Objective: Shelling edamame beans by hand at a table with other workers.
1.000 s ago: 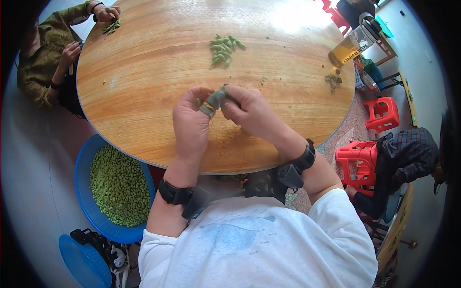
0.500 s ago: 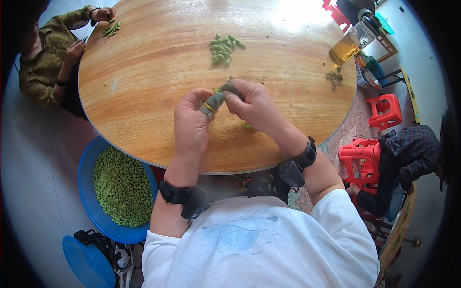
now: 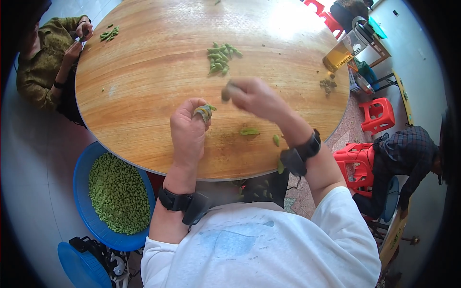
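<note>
- Blue basin [image 3: 82, 192] on the floor at the far left, beside the desk edge, full of shelled green beans [image 3: 117, 194].
- Another person [image 3: 45, 57] in an olive top sits at the upper left rim, with a few pods [image 3: 109, 33] on the wood just beside their hands.
- Round wooden desk [image 3: 144, 86] fills the middle of the view.
- Left hand [image 3: 188, 132] rests on the desk, its grip pinched shut on a split bean pod [image 3: 204, 112] held at the fingertips.
- A small pile of green pods [image 3: 221, 57] lies beyond both hands, well apart from them.
- Right hand [image 3: 252, 96] is lifted above the desk and blurred; its grip is closed on a small greyish piece [image 3: 226, 91], too smeared to tell what kind.
- Loose pods [image 3: 249, 131] lie on the wood between the forearms.
- A jug of amber liquid [image 3: 338, 55] stands at the right rim, red stools [image 3: 377, 115] beyond it.
</note>
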`<state>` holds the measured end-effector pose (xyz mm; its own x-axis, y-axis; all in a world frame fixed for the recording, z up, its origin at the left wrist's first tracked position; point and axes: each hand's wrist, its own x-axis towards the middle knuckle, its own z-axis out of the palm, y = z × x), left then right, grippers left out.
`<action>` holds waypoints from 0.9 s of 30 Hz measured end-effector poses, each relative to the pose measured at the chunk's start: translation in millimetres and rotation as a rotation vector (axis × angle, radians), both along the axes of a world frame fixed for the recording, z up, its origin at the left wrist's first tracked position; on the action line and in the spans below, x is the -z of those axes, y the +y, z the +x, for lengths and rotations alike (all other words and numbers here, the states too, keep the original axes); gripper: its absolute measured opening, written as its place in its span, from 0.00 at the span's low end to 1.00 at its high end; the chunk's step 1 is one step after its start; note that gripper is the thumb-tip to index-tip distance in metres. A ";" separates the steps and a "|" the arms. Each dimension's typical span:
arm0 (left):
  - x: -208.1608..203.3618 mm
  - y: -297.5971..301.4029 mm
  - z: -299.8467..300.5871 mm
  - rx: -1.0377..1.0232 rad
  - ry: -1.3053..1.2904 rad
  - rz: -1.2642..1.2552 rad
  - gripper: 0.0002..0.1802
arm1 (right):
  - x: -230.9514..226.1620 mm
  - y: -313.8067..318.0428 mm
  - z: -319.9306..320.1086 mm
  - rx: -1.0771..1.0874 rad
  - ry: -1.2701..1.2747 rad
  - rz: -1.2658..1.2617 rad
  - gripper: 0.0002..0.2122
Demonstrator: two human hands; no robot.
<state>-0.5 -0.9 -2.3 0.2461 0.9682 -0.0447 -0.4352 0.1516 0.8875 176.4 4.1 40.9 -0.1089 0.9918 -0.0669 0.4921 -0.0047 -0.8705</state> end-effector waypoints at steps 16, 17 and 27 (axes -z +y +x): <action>18.1 8.1 -12.2 0.263 -0.088 -0.031 0.23 | 47.1 38.6 29.5 0.017 0.194 -0.072 0.08; 37.9 21.4 -24.2 0.213 0.036 0.033 0.24 | 70.5 44.1 22.7 -0.257 0.337 0.315 0.08; -0.5 1.0 4.4 0.173 -0.280 -0.096 0.12 | 34.3 15.5 -9.5 -0.331 0.892 -0.462 0.07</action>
<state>3.8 0.1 -1.8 0.4216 0.9058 -0.0411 -0.6203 0.3212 0.7156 166.9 19.7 6.6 -0.5649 0.8023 -0.1926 -0.2874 -0.4102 -0.8655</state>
